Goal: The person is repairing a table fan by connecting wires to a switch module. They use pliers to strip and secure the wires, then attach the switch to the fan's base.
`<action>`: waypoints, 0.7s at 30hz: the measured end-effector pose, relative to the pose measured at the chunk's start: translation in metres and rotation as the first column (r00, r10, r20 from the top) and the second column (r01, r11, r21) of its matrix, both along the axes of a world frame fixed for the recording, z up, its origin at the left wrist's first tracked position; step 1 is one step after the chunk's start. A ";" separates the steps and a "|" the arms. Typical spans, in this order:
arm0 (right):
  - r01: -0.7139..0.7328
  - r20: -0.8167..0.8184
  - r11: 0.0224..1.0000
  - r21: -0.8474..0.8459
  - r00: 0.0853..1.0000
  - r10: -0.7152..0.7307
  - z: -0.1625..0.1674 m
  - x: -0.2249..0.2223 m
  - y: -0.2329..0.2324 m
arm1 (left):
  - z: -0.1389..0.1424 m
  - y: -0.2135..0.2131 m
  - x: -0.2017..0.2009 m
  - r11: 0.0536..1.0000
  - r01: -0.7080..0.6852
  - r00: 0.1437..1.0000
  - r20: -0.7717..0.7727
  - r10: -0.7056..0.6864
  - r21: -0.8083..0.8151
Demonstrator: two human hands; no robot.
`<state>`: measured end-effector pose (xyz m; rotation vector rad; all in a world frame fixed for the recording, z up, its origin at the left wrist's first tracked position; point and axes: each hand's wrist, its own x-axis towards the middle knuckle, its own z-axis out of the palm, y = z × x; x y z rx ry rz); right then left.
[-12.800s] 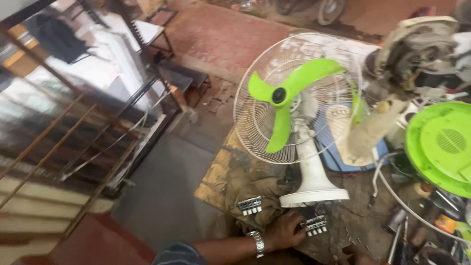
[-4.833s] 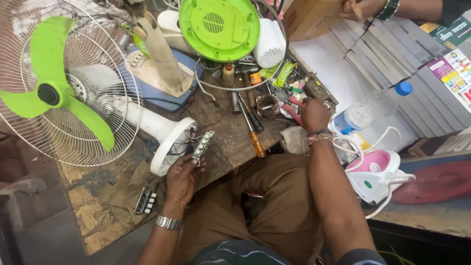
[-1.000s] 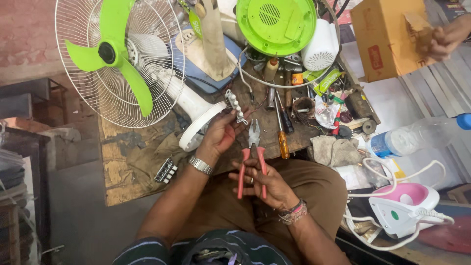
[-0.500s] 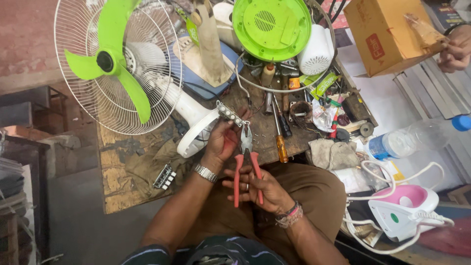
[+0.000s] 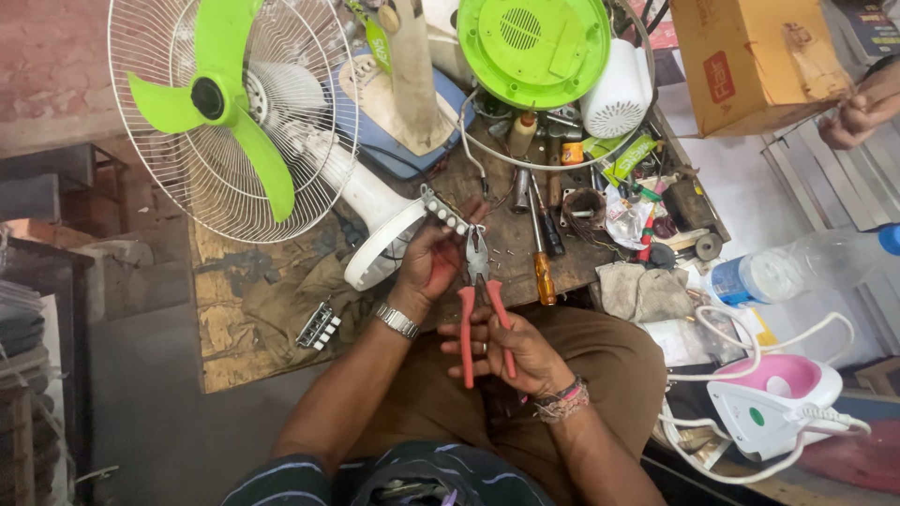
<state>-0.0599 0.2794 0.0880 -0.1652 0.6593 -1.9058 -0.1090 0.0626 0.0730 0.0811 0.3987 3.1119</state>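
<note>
Watching from beside the worktop (image 5: 234, 328), it looks like the person is mid-way through working on the fan's switch block (image 5: 443, 210), the little white strip of push buttons pulled out of the fan base (image 5: 380, 245). The left hand (image 5: 433, 260) has its fingers wrapped around the lower end of that strip, holding it up just above the base. The right hand (image 5: 502, 349) has its fingers closed around the red handles of a pair of combination pliers (image 5: 480, 300), and the plier nose sits right at the left palm, just under the switch block.

My guess: they're about to grip or snip something at the back of the switch, so the next move calls for a steady left hand and lining the plier nose up on one small terminal or wire without catching the neighbours.

Stuff I can't make out:
- whether the plier tips are actually biting anything, the left hand covers that spot
- any wires running from the switch into the base, too small and shadowed
- the back of the switch block, facing away

A second switch block (image 5: 318, 326) lies on the worktop near the left wrist. The green-bladed table fan (image 5: 220, 108) lies tipped, with screwdrivers (image 5: 541, 253) just beyond the hands. Another person's hand (image 5: 858, 108) holds a cardboard box (image 5: 750, 56) at the top right, half cut off.
</note>
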 end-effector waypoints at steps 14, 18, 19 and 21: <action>-0.059 -0.044 0.998 0.017 0.997 0.059 0.010 -0.002 0.004 | 0.000 -0.006 -0.001 0.999 0.045 0.993 -0.106 -0.046 -0.011; -0.023 -0.076 0.991 0.128 0.997 0.033 0.010 0.000 0.003 | -0.002 -0.005 -0.002 0.998 0.049 0.995 -0.086 -0.045 0.043; -0.010 -0.084 0.987 0.161 0.996 0.024 0.010 0.000 0.003 | -0.003 -0.004 -0.003 0.998 0.044 0.997 -0.065 -0.041 0.034; -0.011 -0.072 0.997 0.079 0.997 0.017 0.008 0.000 0.002 | -0.004 -0.003 -0.004 0.999 0.032 0.998 -0.048 -0.032 0.018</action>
